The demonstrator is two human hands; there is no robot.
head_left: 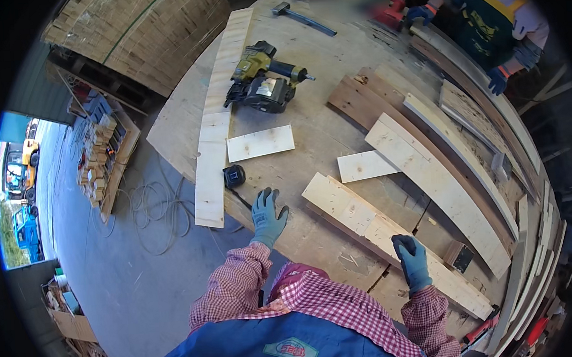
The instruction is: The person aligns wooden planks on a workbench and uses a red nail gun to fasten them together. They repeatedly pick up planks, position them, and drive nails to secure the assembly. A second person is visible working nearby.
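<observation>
My left hand (268, 217), in a grey-blue glove with dark fingertips, is over the table's near edge with its fingers spread. Just beyond it lies a black tape measure (234, 176), with a dark strap running from it toward the hand. My right hand (414, 262), gloved alike, is closed over a long pale board (359, 216) in front of me. Whatever its curled fingers may hold is hidden. A small dark-faced wooden block (458, 256) sits right of that hand. Past the tape measure lie a short pale board (261, 142) and a long plank (213, 130) overhanging the left edge.
A yellow-and-black nail gun (264, 79) and a hammer (303, 19) lie farther back. Several curved boards (439, 193) cover the right side. Across the table a co-worker's gloved hand (499, 80) rests near the planks. A hose (161, 207) coils on the floor at left.
</observation>
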